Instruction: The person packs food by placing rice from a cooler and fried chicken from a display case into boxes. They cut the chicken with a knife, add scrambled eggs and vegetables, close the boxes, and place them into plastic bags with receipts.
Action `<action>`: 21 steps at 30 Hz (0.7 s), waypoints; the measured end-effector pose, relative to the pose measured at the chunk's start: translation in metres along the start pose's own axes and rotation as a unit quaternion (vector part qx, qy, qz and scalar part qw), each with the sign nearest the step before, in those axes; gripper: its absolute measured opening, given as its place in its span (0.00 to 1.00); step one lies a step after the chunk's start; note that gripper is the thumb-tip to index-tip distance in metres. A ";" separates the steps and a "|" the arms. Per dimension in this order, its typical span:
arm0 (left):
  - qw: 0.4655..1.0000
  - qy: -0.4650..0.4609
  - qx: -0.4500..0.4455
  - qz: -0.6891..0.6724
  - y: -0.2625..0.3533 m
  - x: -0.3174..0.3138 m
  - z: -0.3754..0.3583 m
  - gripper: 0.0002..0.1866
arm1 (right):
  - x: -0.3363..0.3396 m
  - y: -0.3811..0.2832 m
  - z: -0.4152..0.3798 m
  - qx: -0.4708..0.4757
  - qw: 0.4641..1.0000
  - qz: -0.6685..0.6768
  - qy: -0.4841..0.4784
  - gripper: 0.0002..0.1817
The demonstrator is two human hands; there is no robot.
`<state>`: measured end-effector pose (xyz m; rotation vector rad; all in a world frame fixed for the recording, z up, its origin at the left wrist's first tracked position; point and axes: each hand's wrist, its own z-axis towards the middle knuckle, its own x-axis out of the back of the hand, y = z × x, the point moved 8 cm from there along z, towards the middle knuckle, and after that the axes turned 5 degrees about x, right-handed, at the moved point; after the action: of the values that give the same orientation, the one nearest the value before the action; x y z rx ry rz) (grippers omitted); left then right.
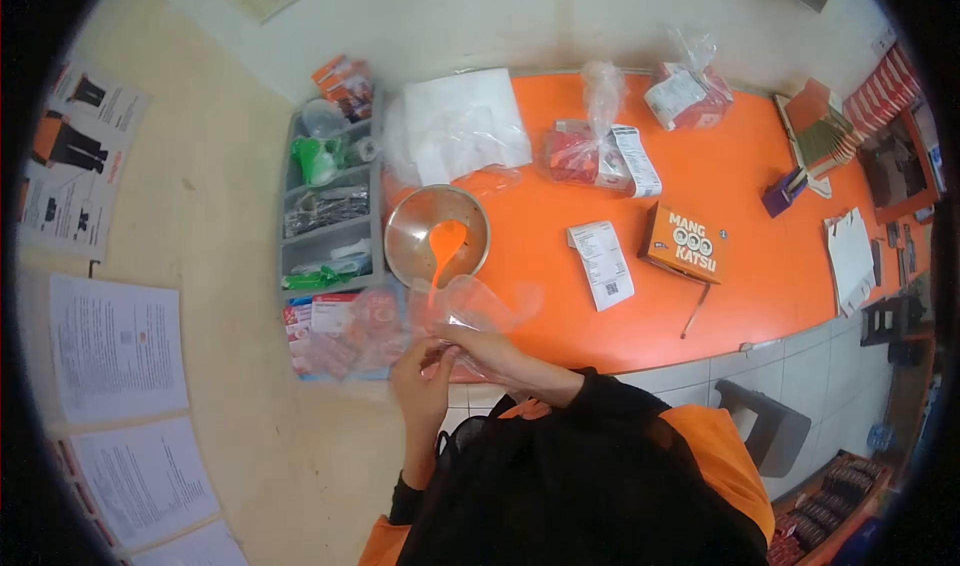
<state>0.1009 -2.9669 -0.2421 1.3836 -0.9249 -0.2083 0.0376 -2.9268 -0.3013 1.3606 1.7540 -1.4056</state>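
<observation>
My left hand point(421, 386) and my right hand point(482, 350) meet at the table's near edge. Both have their fingers closed on a thin clear plastic bag point(468, 304), which spreads out beyond them over the orange top. Just past the bag stands a round metal bowl point(408, 228). An orange ladle point(447, 241) rests in it, its handle running toward my hands and partly behind the bag. More clear plastic point(345, 341) lies left of my hands, over some printed packets.
A grey divided tray point(375, 236) with wrapped utensils stands left of the bowl. White bags point(465, 121) lie behind it. Bagged red boxes point(572, 156), a receipt point(600, 263) and an orange "Mang Katsu" box point(684, 243) sit on the orange table point(540, 316). A grey stool point(765, 426) is at right.
</observation>
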 end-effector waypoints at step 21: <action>0.962 -0.139 -0.179 0.156 0.041 -0.043 0.019 0.10 | 0.029 -0.110 -0.091 0.348 0.546 -0.760 0.057 0.21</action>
<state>0.0451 -2.9444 -0.2262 0.8738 -1.2569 -0.3171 -0.0563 -2.8277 -0.2497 -0.4599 2.6359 -3.1187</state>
